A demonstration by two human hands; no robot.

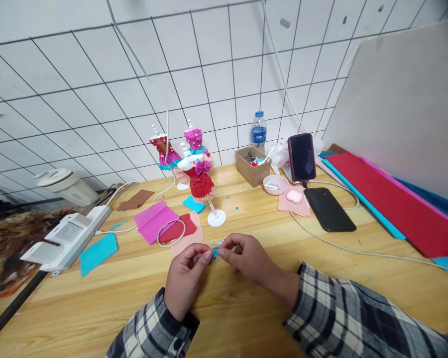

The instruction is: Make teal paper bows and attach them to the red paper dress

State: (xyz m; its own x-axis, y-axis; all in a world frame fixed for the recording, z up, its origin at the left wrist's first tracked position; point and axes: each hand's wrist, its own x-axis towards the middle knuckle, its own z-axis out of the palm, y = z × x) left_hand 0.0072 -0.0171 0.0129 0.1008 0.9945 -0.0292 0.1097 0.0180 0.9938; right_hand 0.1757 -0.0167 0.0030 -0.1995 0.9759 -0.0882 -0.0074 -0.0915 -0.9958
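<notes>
Between my fingertips is a small piece of blue crepe paper [214,252], mostly covered by the fingers. My left hand [188,271] pinches its left side. My right hand [248,256] is closed in a pinch at its right side. A small pale, shiny thing [218,242] shows just behind the fingertips; its kind is unclear. Beyond my hands stands a miniature dress form [201,185] dressed in red paper with a pink flower, on a white round base. Two more little dressed forms, one with a magenta top [194,139], stand behind it.
Magenta [155,221], red, peach and blue paper [99,253] lies to the left, near a white power strip [70,238]. A cardboard box [253,171], pink bowl [275,185], propped phone [301,156], black phone [330,209] and paper sheets [392,199] are at right. Cables cross the table.
</notes>
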